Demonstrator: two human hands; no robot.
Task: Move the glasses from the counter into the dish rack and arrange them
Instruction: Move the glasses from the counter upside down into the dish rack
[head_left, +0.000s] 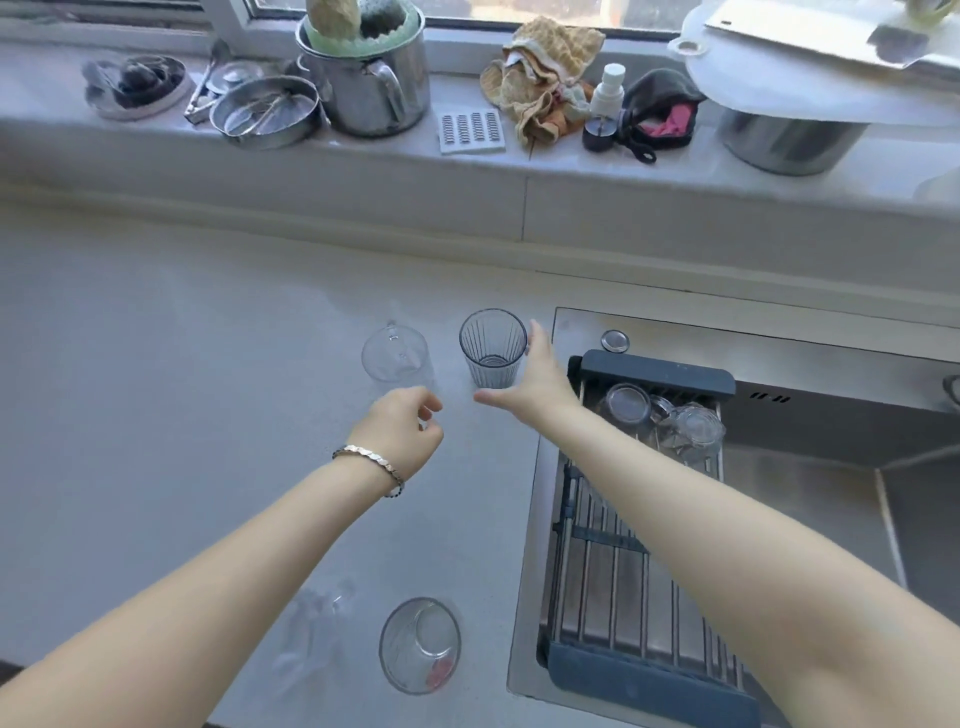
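Soft, cool daylight comes in from the window (519, 10) at the top, leaving the counter (156, 364) evenly lit with only faint shadows. The clear glass (396, 358) nearly vanishes against the pale surface, perhaps from slight blur. Straight lines bow near the edges from the wide lens

Bare forearms, no sleeves; left wrist wears linked metal bracelet (370, 460) plus thin beaded band.

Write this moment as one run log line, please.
right hand: open, reaching around ribbed grey glass tumbler | left hand: loosely curled, near clear glass mug | dark-framed dish rack: holds clear glasses
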